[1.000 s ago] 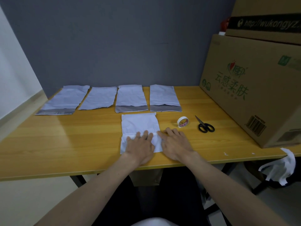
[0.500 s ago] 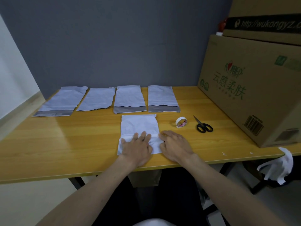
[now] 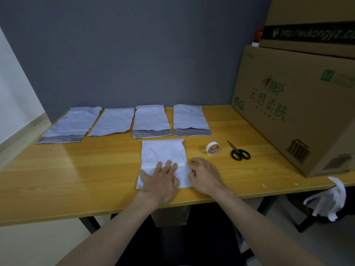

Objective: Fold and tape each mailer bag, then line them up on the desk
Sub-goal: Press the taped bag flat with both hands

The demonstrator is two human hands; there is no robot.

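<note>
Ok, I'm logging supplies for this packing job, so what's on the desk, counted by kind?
Mailer bags: 5, with four in the back row and one under the hands
Tape roll: 1
Scissors: 1
Cardboard boxes: 2, one on the desk and another stacked on it
Total: 9

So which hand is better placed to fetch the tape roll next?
Right. The right hand lies at the bag's right edge, on the same side as the tape roll, while the left hand presses flat on the folded mailer bag, holding the fold.
</note>
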